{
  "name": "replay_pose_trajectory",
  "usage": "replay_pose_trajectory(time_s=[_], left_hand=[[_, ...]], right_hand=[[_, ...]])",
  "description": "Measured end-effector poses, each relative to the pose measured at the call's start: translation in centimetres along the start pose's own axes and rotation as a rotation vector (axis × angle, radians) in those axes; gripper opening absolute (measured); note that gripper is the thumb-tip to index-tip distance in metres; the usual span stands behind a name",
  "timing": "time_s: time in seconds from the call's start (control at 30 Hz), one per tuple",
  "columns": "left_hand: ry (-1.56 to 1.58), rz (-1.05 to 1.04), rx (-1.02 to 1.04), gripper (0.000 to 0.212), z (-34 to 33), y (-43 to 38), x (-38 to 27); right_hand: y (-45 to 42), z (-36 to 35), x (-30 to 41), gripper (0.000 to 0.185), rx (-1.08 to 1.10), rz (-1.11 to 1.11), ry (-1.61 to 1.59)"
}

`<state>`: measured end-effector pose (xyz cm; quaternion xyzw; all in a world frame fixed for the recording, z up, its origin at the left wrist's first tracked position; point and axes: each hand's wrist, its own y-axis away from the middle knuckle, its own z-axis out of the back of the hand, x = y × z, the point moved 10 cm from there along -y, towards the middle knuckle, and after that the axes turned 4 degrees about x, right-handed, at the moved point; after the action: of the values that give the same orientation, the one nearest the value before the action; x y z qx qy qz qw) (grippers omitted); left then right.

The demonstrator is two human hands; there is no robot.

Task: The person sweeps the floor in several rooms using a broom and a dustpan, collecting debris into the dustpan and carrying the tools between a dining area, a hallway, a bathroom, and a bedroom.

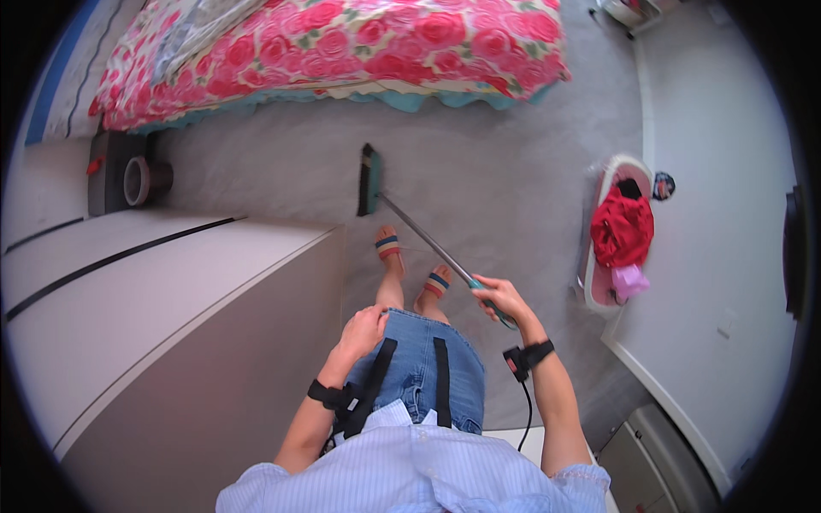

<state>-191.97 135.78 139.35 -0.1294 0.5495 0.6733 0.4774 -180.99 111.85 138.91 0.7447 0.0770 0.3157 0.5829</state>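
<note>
A broom with a metal handle [426, 238] reaches from my right hand [502, 297] forward and to the left. My right fingers are closed around its green grip end. The green broom head [369, 180] with dark bristles lies against the grey floor, just ahead of my sandalled feet [387, 247]. My left hand [363, 332] rests at the hem of my denim skirt [420, 359], its fingers bent; whether it pinches the cloth is not clear.
A bed with a rose-patterned cover [385, 45] stands ahead. At left are a white cabinet [276, 256] and a round bin [147, 181]. A pink and white tub [599, 282] holding red cloth [622, 227] stands by the right wall, and a grey case [667, 449] at lower right.
</note>
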Motion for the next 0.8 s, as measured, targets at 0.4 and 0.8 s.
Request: replay_pose_trajectory(time_s=[0.4,0.8], left_hand=[[-0.225,-0.196,0.293,0.020,-8.9,-1.7,-10.7],[-0.176,-0.052,0.112,0.021,3.4,-4.2,-5.2]], right_hand=[[23.0,6.5,-17.2,0.055,-0.510,-0.073,-0.316],[3.5,-4.4,-0.4,0.051,0.030,0.150,-0.224]])
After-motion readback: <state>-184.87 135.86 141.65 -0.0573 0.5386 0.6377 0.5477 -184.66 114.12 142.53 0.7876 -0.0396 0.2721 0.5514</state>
